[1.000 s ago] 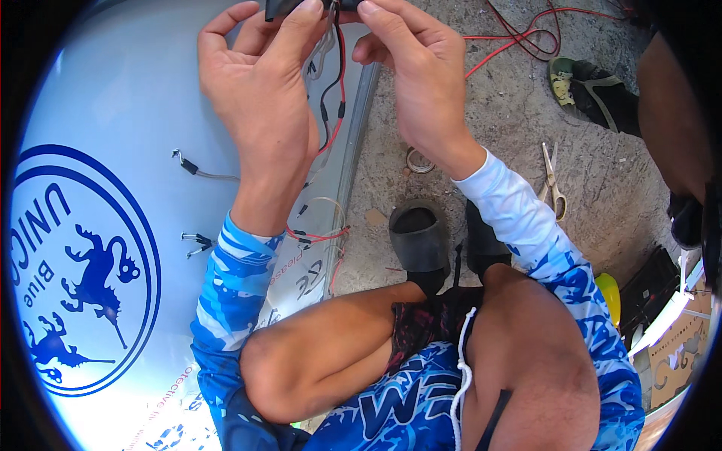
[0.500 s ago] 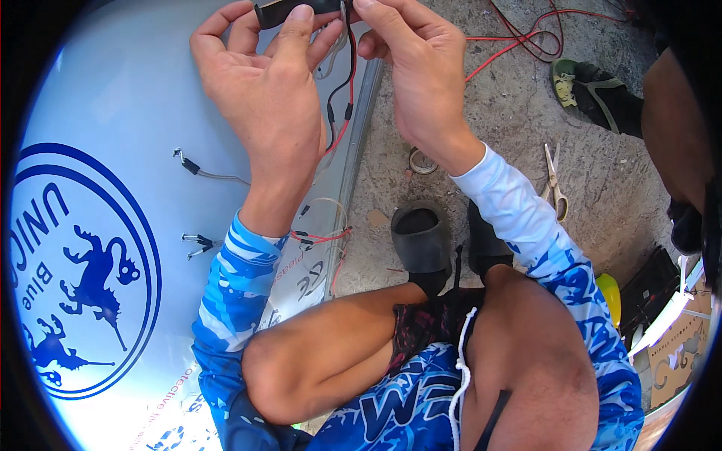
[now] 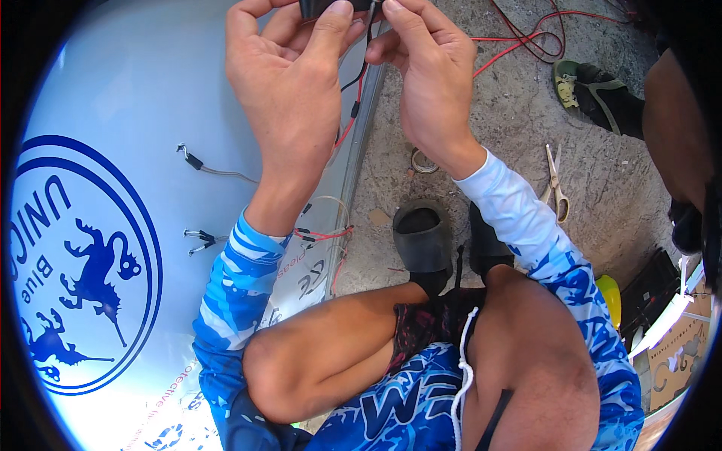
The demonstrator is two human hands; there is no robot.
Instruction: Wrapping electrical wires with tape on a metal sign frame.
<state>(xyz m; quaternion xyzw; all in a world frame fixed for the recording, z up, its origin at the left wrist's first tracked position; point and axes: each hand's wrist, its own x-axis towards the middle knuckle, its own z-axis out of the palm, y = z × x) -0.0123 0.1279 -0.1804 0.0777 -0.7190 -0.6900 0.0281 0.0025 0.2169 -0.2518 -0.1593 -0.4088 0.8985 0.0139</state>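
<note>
Near the top edge, my left hand [image 3: 289,98] is closed around a smooth black band that looks like electrical tape [image 3: 316,7]; its upper part is cut off by the frame. Beside it, my right hand [image 3: 436,83] pinches thumb against finger at a black wire end [image 3: 371,13], where the band meets it. From between the hands a red and black wire [image 3: 356,105] with dark joints runs down behind my left wrist. It lies over the edge of a large white panel [image 3: 165,98] with a blue emblem.
Grey leads with black-sleeved clips [image 3: 194,161] lie on the panel, with red wires [image 3: 327,235] by its edge. On the concrete floor are a tape ring [image 3: 424,161], scissors [image 3: 555,184] and red cable [image 3: 519,45]. Another person's sandalled foot [image 3: 602,94] is at right.
Both hands have shifted right, the left one more so, and closer together. The black band has moved right and up, further out of frame.
</note>
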